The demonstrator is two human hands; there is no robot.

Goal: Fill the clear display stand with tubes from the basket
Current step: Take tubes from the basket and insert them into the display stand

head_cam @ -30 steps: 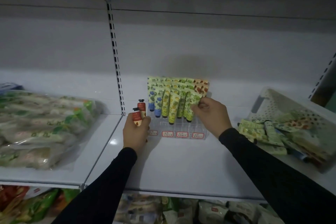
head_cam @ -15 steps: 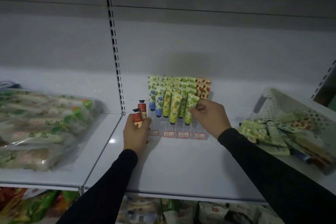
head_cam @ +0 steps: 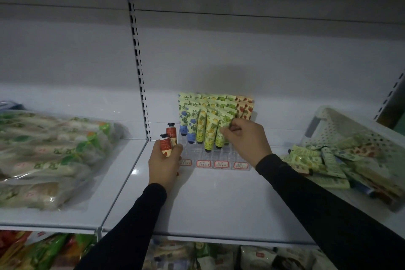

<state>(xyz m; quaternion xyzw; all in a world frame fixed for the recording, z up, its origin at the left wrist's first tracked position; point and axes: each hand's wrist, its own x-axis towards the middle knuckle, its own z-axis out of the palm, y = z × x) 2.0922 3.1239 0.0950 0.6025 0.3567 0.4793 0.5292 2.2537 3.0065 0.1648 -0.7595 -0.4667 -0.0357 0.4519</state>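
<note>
The right hand (head_cam: 246,140) has pushed its green tube (head_cam: 224,129) lower into the stand (head_cam: 215,155).

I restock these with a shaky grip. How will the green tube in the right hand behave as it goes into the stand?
The green tube looks soft-walled, so the right hand probably dents it. It stands cap-down in the clear stand, top-heavy, likely to lean on its neighbours. It seems light.
</note>
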